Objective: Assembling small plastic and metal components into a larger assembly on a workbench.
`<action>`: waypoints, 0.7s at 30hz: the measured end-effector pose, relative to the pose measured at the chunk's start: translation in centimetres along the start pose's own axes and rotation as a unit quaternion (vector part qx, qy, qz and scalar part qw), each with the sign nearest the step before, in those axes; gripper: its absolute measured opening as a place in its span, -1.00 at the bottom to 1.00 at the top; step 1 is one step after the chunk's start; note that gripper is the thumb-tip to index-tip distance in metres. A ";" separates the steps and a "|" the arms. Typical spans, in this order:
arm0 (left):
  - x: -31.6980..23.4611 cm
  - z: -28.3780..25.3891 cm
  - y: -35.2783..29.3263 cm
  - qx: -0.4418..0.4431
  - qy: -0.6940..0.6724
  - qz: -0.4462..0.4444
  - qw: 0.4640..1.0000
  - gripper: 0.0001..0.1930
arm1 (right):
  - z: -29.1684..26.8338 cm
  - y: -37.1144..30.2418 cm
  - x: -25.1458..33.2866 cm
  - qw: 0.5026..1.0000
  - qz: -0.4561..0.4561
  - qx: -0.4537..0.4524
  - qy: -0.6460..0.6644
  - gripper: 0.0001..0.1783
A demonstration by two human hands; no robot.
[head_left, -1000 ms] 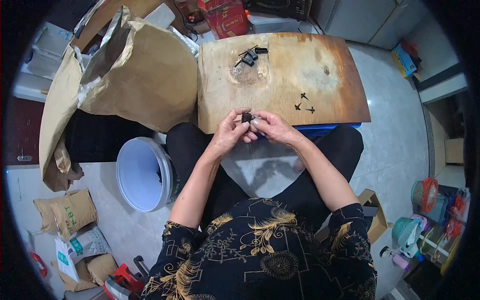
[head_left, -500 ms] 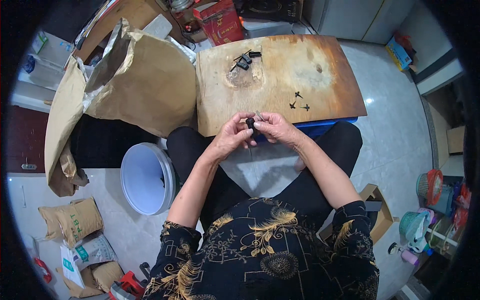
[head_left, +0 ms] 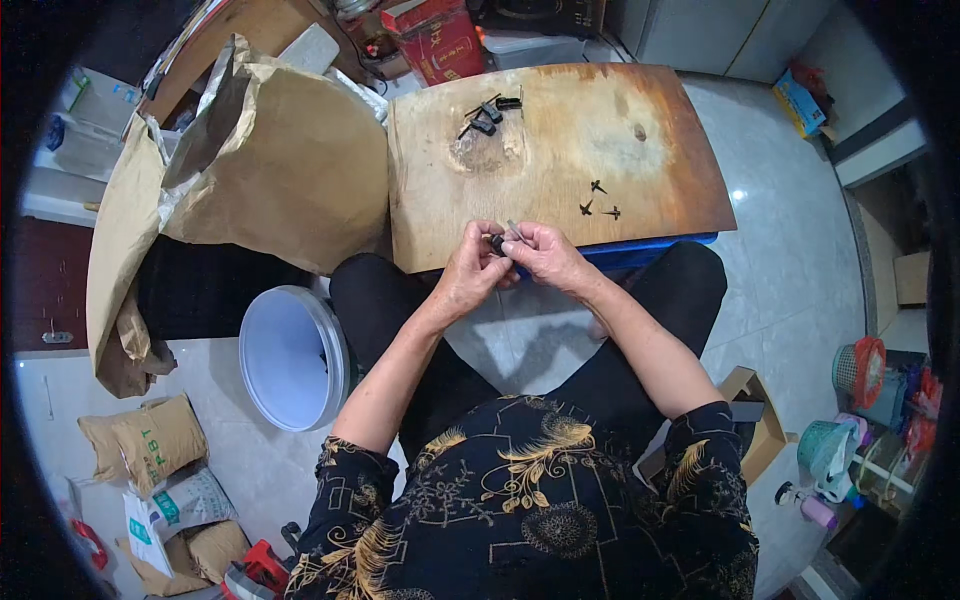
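My left hand is closed around a small black plastic-looking part, mostly hidden by the fingers. Close against it, my right hand pinches a thin, greyish blade-like tool, whose tip meets or nearly meets the black part. Both hands are at the near edge of a worn wooden board. Further back on the board lies a cluster of black parts with thin stems. To the right of my hands are three small dark cross-shaped pieces.
Left of the board stands a large open brown paper sack. A white bucket is beside my left leg, with something dark inside. An open cardboard box sits by my right elbow. Behind the board is a red box.
My left hand has turned the black part, which stood more upright and showed more before. Its fingers now cover most of it. My right hand stays close beside it with the tool.
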State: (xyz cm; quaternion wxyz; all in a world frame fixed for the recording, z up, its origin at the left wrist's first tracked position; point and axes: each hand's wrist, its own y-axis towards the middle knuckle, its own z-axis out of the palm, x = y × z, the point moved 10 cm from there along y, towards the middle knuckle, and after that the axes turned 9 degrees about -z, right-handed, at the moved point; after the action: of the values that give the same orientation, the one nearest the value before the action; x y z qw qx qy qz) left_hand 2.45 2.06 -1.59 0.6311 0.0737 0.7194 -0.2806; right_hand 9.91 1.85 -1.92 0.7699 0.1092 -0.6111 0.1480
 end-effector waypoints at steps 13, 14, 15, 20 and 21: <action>1.3 -1.5 1.6 0.012 -0.015 -0.032 0.999 -0.76 | -0.5 0.7 -1.3 0.983 -0.066 0.010 -0.171 -0.74; 1.4 -1.5 1.7 0.012 -0.017 -0.033 0.999 -0.76 | -0.5 0.7 -1.6 0.983 -0.060 0.012 -0.174 -0.75; 1.5 -1.5 1.8 0.007 -0.019 -0.037 0.999 -0.76 | -0.5 0.8 -1.8 0.983 -0.053 0.014 -0.177 -0.75; 2.3 -1.9 2.3 0.003 -0.040 -0.050 0.998 -0.77 | -0.7 1.2 -1.6 0.979 -0.052 -0.001 -0.197 -0.78; 2.3 -2.1 2.4 -0.009 -0.041 -0.048 0.998 -0.79 | -0.8 1.3 -1.8 0.979 -0.036 -0.003 -0.199 -0.79</action>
State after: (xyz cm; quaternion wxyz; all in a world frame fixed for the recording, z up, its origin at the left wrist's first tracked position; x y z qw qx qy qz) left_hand 1.32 4.49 -4.44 0.6465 0.0219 0.6984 -0.3064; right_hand 9.79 3.15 -3.85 0.6382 0.1560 -0.7481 0.0935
